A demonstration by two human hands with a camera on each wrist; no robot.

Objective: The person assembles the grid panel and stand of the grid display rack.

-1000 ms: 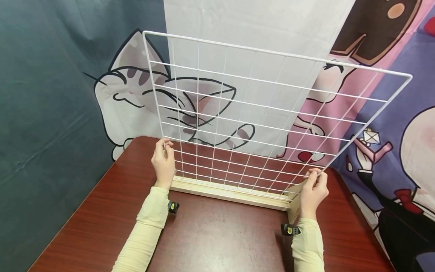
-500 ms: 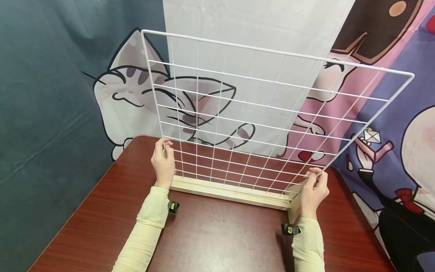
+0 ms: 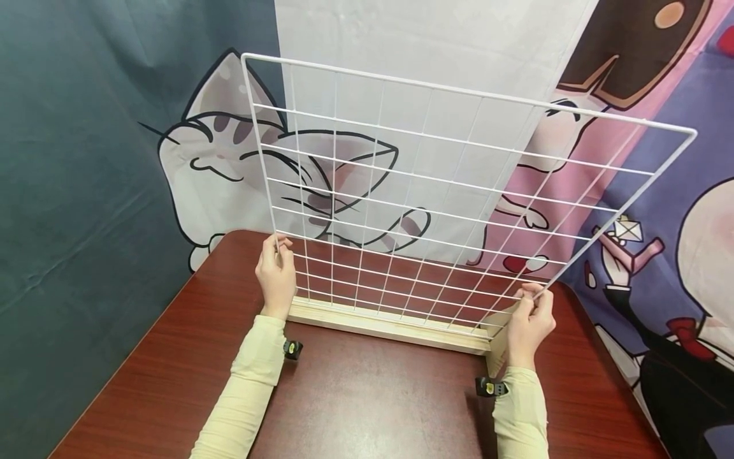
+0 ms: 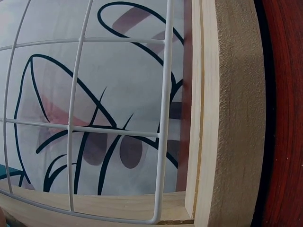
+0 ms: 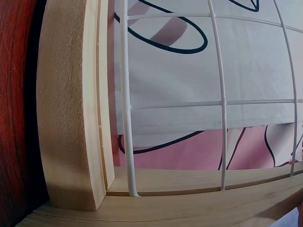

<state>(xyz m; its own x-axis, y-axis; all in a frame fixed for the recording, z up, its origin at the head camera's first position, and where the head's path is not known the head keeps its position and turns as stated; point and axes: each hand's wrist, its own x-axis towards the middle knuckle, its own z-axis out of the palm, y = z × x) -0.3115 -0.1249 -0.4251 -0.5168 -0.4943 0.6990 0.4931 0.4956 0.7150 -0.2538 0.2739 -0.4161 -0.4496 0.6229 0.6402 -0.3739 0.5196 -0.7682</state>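
A white wire grid panel [image 3: 431,86] stands tilted above a pale wooden frame. My left hand [image 3: 276,274] pinches its left side wire, low down. On the opposite side wire, my right hand [image 3: 531,325] grips at a similar height. The grid's lower edge is by the frame's grooved front bar [image 3: 390,331]. In the left wrist view, the grid's rounded corner [image 4: 156,218] shows apart from the grooved bar [image 4: 239,94]. From the right wrist, the side wire meets the groove of the side board [image 5: 203,203]; whether it is fully seated I cannot tell.
The frame rests on a reddish-brown table [image 3: 355,395]. Behind it hang a white cloth with a cartoon cat [image 3: 218,185], a dark green curtain [image 3: 74,159] on the left and a colourful printed cloth [image 3: 625,306] on the right. Small black cameras [image 3: 292,349] sit at the wrists.
The grid's top edge rocks very slightly, up and then back down. Both hands keep their hold in nearly the same places.
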